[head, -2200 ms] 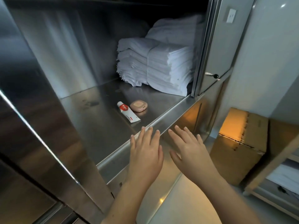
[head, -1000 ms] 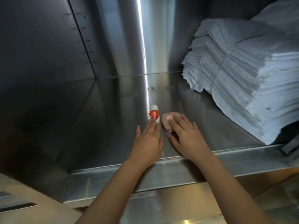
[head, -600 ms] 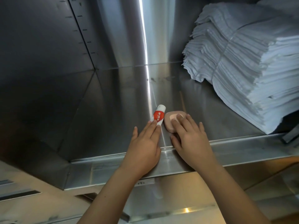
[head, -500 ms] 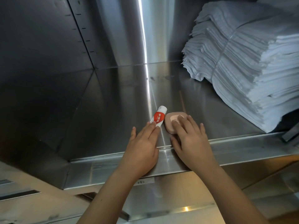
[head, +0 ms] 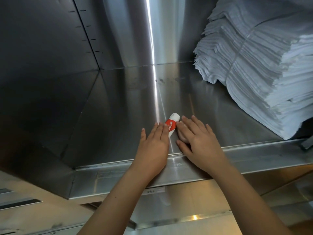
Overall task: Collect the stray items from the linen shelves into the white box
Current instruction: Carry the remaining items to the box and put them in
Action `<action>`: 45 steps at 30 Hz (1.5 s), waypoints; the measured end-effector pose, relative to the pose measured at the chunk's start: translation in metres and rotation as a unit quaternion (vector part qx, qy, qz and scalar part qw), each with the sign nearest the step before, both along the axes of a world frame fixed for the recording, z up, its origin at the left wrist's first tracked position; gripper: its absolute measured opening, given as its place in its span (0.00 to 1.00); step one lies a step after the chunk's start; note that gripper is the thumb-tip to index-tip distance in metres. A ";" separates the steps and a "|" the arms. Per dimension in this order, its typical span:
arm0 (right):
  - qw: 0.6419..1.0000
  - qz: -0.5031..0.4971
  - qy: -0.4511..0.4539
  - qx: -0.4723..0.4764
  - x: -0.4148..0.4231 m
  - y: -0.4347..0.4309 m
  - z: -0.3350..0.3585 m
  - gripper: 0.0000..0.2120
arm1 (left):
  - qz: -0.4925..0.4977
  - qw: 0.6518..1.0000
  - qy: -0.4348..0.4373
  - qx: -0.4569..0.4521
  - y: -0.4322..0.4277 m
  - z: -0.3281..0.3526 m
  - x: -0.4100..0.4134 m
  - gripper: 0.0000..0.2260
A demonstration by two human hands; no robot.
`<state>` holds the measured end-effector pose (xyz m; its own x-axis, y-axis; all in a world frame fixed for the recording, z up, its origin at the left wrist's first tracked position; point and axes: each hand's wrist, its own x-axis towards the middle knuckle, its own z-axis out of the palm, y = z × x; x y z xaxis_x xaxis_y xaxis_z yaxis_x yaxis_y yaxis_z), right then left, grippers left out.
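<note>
A small white tube with a red label [head: 171, 124] lies tilted on the steel shelf [head: 128, 116], near its front lip. My left hand [head: 153, 147] lies flat beside it, with the fingertips resting on the tube's near end. My right hand [head: 199, 141] covers a round pink compact [head: 182, 138], fingers over its top and thumb against its near side. Only a sliver of the compact shows. The white box is not in view.
A tall tied stack of folded white linen [head: 264, 70] fills the right side of the shelf. Steel walls close the left side and back. The shelf's raised front lip [head: 254, 156] runs under my wrists, and another steel shelf sits below.
Both hands reached from below the shelf onto it. The tube has swung from straight to tilted under my left fingers. My right hand has slid further over the compact, hiding most of it.
</note>
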<state>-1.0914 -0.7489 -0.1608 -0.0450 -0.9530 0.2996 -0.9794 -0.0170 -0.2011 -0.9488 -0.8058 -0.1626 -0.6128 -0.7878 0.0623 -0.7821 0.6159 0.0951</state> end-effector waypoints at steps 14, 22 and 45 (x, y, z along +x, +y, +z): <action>1.000 -0.009 0.002 -0.019 0.000 0.019 0.001 0.28 | 0.015 0.998 0.065 0.011 -0.004 0.008 -0.006 0.26; 0.997 0.020 0.044 0.061 -0.010 0.018 -0.001 0.36 | 0.063 0.994 0.080 0.026 -0.012 0.007 -0.016 0.24; 0.990 0.101 0.021 -0.099 -0.012 0.030 0.002 0.27 | 0.047 0.408 0.674 0.614 -0.005 0.026 0.009 0.19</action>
